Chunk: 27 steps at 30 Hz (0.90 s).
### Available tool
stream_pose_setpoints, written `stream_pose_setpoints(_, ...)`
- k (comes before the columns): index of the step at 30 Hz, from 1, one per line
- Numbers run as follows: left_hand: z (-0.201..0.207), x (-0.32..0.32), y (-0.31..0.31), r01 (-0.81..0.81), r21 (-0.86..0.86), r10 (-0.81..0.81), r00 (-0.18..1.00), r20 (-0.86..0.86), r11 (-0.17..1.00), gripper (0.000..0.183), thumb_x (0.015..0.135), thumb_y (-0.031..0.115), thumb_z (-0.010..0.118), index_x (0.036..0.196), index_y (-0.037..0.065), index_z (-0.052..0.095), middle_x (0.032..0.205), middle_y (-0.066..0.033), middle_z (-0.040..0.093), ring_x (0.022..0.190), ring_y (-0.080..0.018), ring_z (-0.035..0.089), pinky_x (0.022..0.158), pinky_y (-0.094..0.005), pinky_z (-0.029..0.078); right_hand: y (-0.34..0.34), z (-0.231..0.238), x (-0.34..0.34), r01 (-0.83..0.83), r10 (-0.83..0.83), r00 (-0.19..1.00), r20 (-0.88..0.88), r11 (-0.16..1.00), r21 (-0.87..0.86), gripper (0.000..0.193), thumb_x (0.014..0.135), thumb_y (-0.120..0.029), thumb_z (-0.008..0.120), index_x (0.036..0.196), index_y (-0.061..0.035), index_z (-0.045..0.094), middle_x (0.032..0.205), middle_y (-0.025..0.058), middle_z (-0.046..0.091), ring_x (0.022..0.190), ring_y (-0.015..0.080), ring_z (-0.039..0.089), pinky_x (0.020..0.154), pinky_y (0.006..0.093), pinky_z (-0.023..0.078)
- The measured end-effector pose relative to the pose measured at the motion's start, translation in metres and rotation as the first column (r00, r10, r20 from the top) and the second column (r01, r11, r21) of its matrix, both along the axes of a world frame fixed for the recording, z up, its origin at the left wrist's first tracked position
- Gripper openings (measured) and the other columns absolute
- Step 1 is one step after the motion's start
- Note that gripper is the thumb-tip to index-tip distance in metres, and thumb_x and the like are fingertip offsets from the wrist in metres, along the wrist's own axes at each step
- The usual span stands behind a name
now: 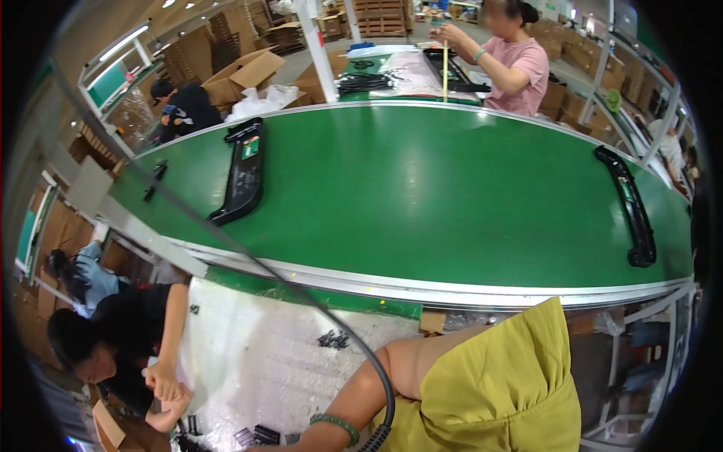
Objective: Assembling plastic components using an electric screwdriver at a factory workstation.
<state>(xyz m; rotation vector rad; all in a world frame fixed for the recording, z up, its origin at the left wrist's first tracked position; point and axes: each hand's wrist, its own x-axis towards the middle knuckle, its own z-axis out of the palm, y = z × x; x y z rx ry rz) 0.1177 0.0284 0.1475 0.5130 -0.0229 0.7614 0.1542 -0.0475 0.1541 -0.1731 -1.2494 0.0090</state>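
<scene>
My right arm comes out of a yellow-green sleeve (497, 377), bent at the elbow. A green beaded bracelet (335, 423) circles its wrist. Only the edge of my right hand (300, 444) shows at the lower rim; its fingers are cut off, so what it holds is hidden. Small black parts (266, 435) lie nearest to it on the white-covered bench (263, 369). A pile of small black pieces (333, 340) rests farther back. Across my forearm's front hangs a black cable (331, 313), ending in a ribbed sleeve (374, 439). My left hand is out of the picture.
Beyond the bench runs a green conveyor (422, 203) carrying long black plastic housings (245, 177) (629, 207). At the bench's left, a co-worker in black (113, 339) has both hands close together. Another person in pink (520, 68) stands across the conveyor.
</scene>
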Motion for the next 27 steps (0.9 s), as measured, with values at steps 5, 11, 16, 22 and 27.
stream_pose_setpoints(5,-0.022,0.025,0.000,-0.061,0.060,0.067,0.991,-0.112,0.996,0.038,0.095,0.028,0.046,0.117,-0.003,0.046,0.109,-0.0187,0.055,0.097,-0.0282,0.055,0.082,-0.0377,0.050,0.013,-0.032,-0.017,-0.019,0.020,0.998,0.062,1.000,-0.024,0.030,0.085,-0.011,0.061,0.110,0.0045,0.055,0.103,0.0170,0.057,0.090,0.0337,0.060,0.075,0.0412,0.049)
stream_pose_setpoints(11,-0.024,0.031,-0.005,-0.152,0.206,0.189,0.966,-0.175,0.967,0.041,0.095,0.030,0.045,0.118,-0.004,0.047,0.108,-0.0189,0.056,0.095,-0.0276,0.057,0.080,-0.0370,0.050,0.020,-0.042,-0.023,0.034,-0.030,0.995,0.094,0.998,-0.048,0.032,0.094,-0.017,0.052,0.116,0.0054,0.053,0.104,0.0174,0.054,0.086,0.0332,0.058,0.073,0.0397,0.048)
stream_pose_setpoints(16,-0.024,0.024,-0.008,-0.280,0.342,0.355,0.918,-0.177,0.897,0.043,0.095,0.031,0.045,0.118,-0.005,0.047,0.107,-0.0190,0.057,0.094,-0.0271,0.058,0.078,-0.0364,0.051,0.032,-0.027,-0.037,0.029,-0.037,0.954,-0.299,0.999,-0.031,0.028,0.089,-0.019,0.058,0.103,0.0048,0.052,0.093,0.0157,0.056,0.083,0.0237,0.057,0.072,0.0327,0.044)
stream_pose_setpoints(22,-0.002,0.026,-0.029,-0.461,0.478,0.582,0.801,-0.139,0.748,0.045,0.095,0.033,0.044,0.118,-0.006,0.047,0.106,-0.0192,0.057,0.092,-0.0265,0.059,0.077,-0.0356,0.052,0.020,-0.036,-0.012,-0.509,0.240,0.685,-0.687,0.833,-0.217,0.025,0.087,-0.014,0.060,0.105,0.0030,0.057,0.099,0.0113,0.063,0.100,0.0195,0.057,0.087,0.0305,0.046)
stream_pose_setpoints(27,-0.009,-0.025,0.015,-0.646,0.607,0.855,0.507,-0.111,0.462,0.047,0.095,0.035,0.043,0.118,-0.006,0.047,0.105,-0.0193,0.058,0.091,-0.0260,0.060,0.075,-0.0352,0.053,0.050,-0.053,-0.002,-0.898,0.356,0.360,-0.862,0.382,-0.217,0.027,0.090,-0.028,0.056,0.105,-0.0053,0.055,0.098,0.0048,0.060,0.091,0.0135,0.054,0.081,0.0250,0.043)
